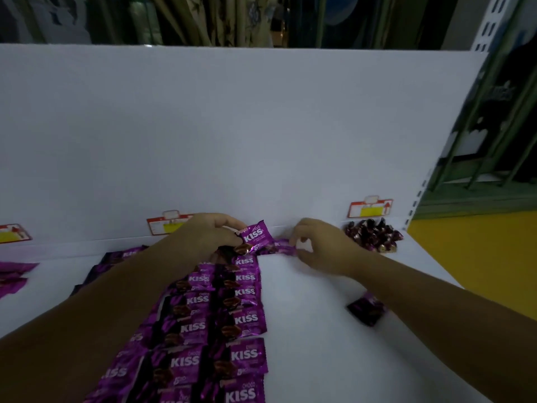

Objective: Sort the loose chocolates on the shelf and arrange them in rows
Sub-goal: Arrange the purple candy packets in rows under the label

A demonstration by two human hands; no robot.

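Nearest: purple Choco Kiss pkts (191, 359) lie in overlapping rows on the white shelf (319, 344), labels up, running away from the camera. Right of them & apart, one dark loose pkt (366, 311) lies by the right forearm. At the rows' far end, left hand (212, 232) grips a raised Kiss pkt (255, 234) btwn thumb & fingers, tilted. Right hand (321, 248) is just beside it, fingertips pinching a purple pkt (283, 248) lying flat on the shelf. More purple pkts (14, 276) at far left edge. Farther right, a heap of dark wrapped chocolates (373, 235) sits against the back panel (232, 126), under a red-yellow price tag (370, 207).
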